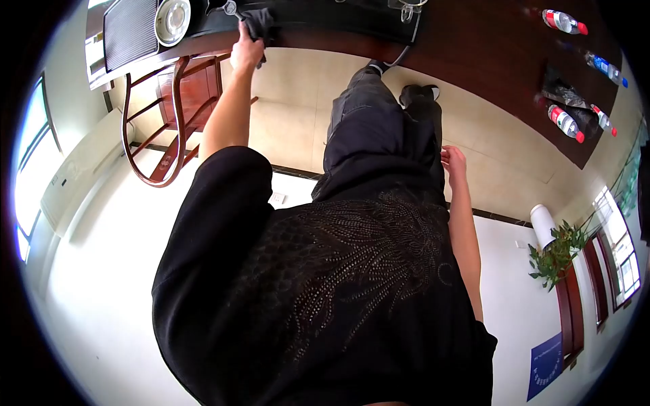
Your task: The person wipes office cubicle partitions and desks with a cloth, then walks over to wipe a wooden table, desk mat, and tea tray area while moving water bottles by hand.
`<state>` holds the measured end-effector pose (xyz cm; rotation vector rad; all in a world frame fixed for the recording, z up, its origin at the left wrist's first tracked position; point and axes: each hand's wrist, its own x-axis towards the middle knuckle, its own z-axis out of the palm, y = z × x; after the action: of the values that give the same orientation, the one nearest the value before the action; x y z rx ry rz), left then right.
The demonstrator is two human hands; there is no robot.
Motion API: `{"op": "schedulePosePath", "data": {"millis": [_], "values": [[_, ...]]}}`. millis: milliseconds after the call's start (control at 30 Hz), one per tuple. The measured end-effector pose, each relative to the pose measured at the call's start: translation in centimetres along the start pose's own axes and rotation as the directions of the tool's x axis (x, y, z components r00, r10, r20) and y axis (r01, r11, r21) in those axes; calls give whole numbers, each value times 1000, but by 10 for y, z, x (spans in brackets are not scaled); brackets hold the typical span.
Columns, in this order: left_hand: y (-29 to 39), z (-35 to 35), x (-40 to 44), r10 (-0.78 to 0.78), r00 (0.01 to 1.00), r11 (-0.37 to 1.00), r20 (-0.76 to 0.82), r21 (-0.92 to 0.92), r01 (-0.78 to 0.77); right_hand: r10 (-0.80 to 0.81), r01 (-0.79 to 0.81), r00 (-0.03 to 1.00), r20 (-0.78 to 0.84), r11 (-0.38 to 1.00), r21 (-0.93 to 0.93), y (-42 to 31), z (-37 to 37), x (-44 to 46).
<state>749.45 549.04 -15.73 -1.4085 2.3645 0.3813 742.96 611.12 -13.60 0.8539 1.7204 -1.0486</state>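
My left hand (246, 53) reaches out over the near edge of the dark table, its fingers closed on a crumpled dark grey cloth (258, 26). Part of the cloth hangs below the hand at the edge. Just beyond it is a small clear, rounded item (230, 8), cut off by the top of the view. My right hand (453, 161) hangs low beside my right thigh, fingers loosely apart, with nothing seen in it. Left of the cloth, a round pale dish with a silvery rim (172, 21) sits beside a grey ribbed tray (130, 32).
A wooden chair (179, 122) stands at the left, close to the table. Several bottles, one a red-capped bottle (565, 21), lie on the right end of the dark table (487, 47) near a black plastic bag (565, 88). A glass cup (410, 9) is at the top. A cable (402, 55) hangs down.
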Motion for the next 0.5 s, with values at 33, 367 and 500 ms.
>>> {"op": "schedulePosePath", "data": {"millis": [33,367,500], "values": [[-6,-4,5,-24,1000,1000,-4,-6,24,4,-4,1000,1,1000,-9,-1,-2,0],[-7,24,20,35,989,955,-145,-287,-76,-28,28,1000,11,999,-26,-20,15,5],[36,31,-37,161,976,939,-144,-281,-196,-29,31,999,37,997,-66,-23,24,9]]}}
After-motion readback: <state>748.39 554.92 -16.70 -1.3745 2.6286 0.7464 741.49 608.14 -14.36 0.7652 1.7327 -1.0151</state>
